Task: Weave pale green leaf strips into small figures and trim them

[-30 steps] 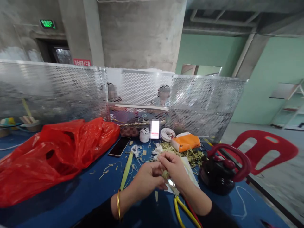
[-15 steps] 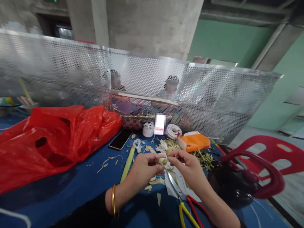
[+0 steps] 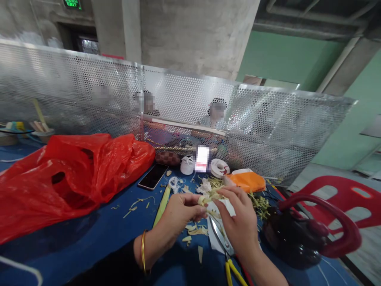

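Observation:
My left hand [image 3: 181,210], a gold bangle at its wrist, pinches a small pale yellow-green piece [image 3: 202,200] that looks like folded leaf strip. Close on its right is my right hand [image 3: 239,212], thumb and fingers apart, with nothing clearly gripped. Below the hands lies a pair of scissors [image 3: 220,236] with metal blades, on white paper [image 3: 214,241]. Yellow-handled pliers [image 3: 233,274] lie by them, and red handles are partly hidden under my right forearm. Leaf scraps [image 3: 198,230] are scattered beneath my fingers, and a long green leaf strip [image 3: 162,204] lies beyond my left wrist.
A red plastic bag [image 3: 89,174] covers the left side. A dark phone [image 3: 153,176], a white roll [image 3: 219,168], an orange packet [image 3: 247,181] and dried stems [image 3: 259,204] lie ahead. A dark kettle [image 3: 297,234] stands right. A perforated metal screen [image 3: 184,95] separates seated people behind.
My right hand has drawn back to the right from the pale piece, and its fingers have spread. My left hand keeps its pinch. The view has shifted slightly.

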Tool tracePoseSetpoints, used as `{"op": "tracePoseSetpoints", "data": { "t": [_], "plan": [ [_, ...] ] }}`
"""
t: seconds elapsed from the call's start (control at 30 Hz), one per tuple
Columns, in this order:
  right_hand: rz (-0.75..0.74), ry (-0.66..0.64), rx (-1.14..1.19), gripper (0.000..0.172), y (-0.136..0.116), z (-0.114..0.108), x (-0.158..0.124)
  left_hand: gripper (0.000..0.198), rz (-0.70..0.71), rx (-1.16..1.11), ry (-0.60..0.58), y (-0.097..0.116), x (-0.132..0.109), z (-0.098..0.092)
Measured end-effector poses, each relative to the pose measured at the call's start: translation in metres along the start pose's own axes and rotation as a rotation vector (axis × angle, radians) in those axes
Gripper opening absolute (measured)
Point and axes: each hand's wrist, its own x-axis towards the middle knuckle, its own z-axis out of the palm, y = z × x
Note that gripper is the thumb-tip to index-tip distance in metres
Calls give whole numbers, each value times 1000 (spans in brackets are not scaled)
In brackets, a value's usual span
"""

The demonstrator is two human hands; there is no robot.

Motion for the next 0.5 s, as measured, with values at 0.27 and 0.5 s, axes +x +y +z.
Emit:
{"op": "tracePoseSetpoints", "data": {
  "t": [0.27, 0.5],
  "plan": [
    [-674, -231, -281, 33, -14, 2, -13, 27, -20, -98, 9, 9, -4, -3],
    [-687, -291, -325, 30, -12, 9, -14, 30, -13, -40, -179, 15, -7, -2]
  ]
}}
